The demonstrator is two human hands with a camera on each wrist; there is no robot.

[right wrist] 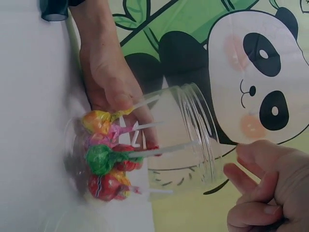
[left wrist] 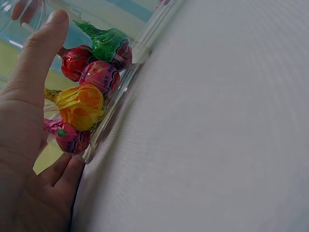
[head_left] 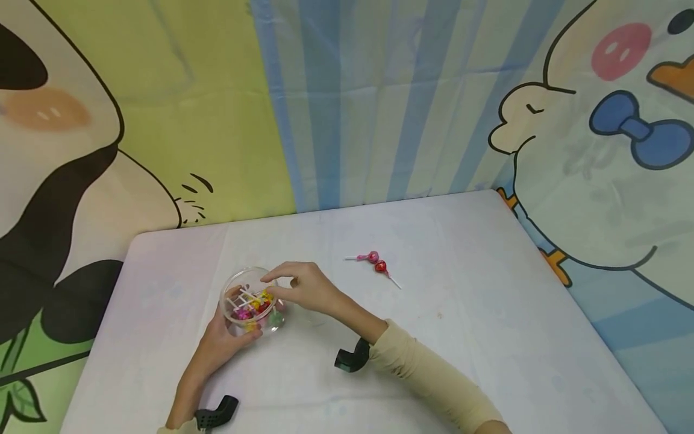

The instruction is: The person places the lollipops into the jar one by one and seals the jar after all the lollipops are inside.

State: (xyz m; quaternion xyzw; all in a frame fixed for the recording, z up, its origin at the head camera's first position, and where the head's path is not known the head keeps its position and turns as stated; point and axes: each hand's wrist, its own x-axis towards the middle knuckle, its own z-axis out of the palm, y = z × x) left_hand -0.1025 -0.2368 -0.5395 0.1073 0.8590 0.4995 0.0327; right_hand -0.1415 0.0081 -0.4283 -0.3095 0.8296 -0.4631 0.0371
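Note:
A clear jar [head_left: 237, 282] stands on the table with several wrapped lollipops inside, mostly with their sticks pointing up. My left hand [head_left: 219, 340] holds the jar, its thumb on the near side and its fingers round the far left. Red, pink, yellow and green wrappers show through the wall in the left wrist view, including a yellow lollipop [left wrist: 81, 107] and a green lollipop [left wrist: 111, 44]. Beside the jar's open mouth, my right hand [head_left: 306, 289] has its fingers loosely bent, with nothing visible between them. A green lollipop [right wrist: 101, 159] also shows in the right wrist view.
Two lollipops lie on the white table [head_left: 461, 337] beyond my right hand: a pink lollipop [head_left: 373, 257] and a red lollipop [head_left: 381, 266]. A cartoon-printed curtain [head_left: 368, 108] hangs behind the table. Black wrist devices sit at both wrists.

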